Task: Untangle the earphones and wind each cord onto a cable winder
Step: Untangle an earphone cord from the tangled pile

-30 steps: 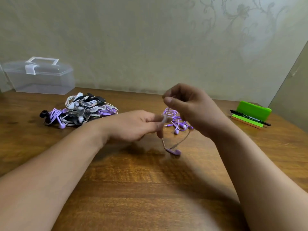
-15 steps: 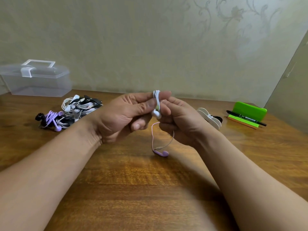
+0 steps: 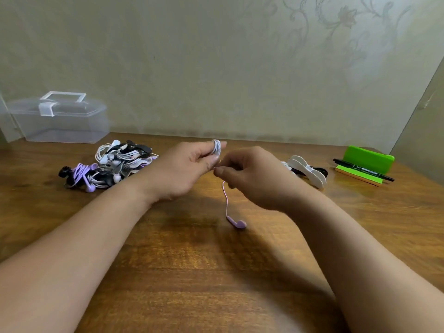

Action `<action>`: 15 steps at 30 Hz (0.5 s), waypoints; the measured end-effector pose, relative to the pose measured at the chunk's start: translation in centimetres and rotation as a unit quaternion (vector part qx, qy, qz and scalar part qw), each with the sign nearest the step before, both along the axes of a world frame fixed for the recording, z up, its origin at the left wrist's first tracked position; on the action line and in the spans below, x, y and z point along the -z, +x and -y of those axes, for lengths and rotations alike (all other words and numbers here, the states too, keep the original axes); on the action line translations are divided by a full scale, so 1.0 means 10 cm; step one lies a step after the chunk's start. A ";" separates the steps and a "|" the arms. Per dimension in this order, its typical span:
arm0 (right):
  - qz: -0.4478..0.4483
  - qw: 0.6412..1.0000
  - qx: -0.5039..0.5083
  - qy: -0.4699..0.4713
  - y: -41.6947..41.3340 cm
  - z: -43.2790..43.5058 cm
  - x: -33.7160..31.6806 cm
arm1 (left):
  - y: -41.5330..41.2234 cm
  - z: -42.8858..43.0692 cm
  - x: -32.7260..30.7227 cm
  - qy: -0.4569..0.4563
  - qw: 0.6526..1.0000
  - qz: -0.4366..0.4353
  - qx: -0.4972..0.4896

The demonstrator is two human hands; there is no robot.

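— What is my left hand doing?
— Your left hand (image 3: pixel 189 169) is curled, thumb against fingers, and grips a cable winder (image 3: pixel 217 148) that sticks up past your fingertips with pale cord wrapped round it.

— And my right?
— Your right hand (image 3: pixel 252 179) is just beside it, fingers curled in, with thumb and forefinger pinching the pink cord (image 3: pixel 225 198) close to your left thumb. From that pinch the cord hangs down to a purple earbud (image 3: pixel 236 223) at the table (image 3: pixel 216 272); I cannot tell whether the bud rests on the wood or hangs just above it.

— Where is everything else?
— A pile of wound earphones (image 3: pixel 113 162), purple, white and black, lies to your left, with a clear lidded box (image 3: pixel 60 118) behind it by the wall. To your right lie spare white winders (image 3: pixel 307 170), and beyond them a green holder (image 3: pixel 367 158) with a black pen (image 3: pixel 362 170) in front of it.
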State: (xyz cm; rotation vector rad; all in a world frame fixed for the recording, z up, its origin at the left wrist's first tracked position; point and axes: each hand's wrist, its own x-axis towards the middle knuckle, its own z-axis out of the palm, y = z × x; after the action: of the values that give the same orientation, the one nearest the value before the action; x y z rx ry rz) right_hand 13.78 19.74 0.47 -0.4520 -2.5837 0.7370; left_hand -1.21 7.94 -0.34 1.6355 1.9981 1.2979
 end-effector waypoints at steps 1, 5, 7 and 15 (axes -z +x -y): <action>-0.004 1.000 0.009 -0.001 0.03 -0.03 -0.03 | -0.01 0.02 0.00 -0.018 1.000 -0.022 0.006; -0.050 0.994 -0.008 -0.098 0.15 -0.21 -0.14 | -0.02 0.07 -0.05 -0.064 0.997 -0.036 0.029; -0.045 0.992 -0.028 -0.113 0.18 -0.24 -0.15 | -0.01 0.07 -0.05 -0.080 0.995 -0.036 0.040; 0.024 0.994 -0.064 -0.091 0.24 -0.29 -0.17 | -0.11 0.03 0.01 -0.064 0.998 0.007 0.013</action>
State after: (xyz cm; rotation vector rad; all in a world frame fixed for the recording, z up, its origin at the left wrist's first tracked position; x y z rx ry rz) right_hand 16.21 22.63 2.19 -0.3644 -2.6196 1.0241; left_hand -2.35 7.61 -0.40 1.5829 2.0002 1.1441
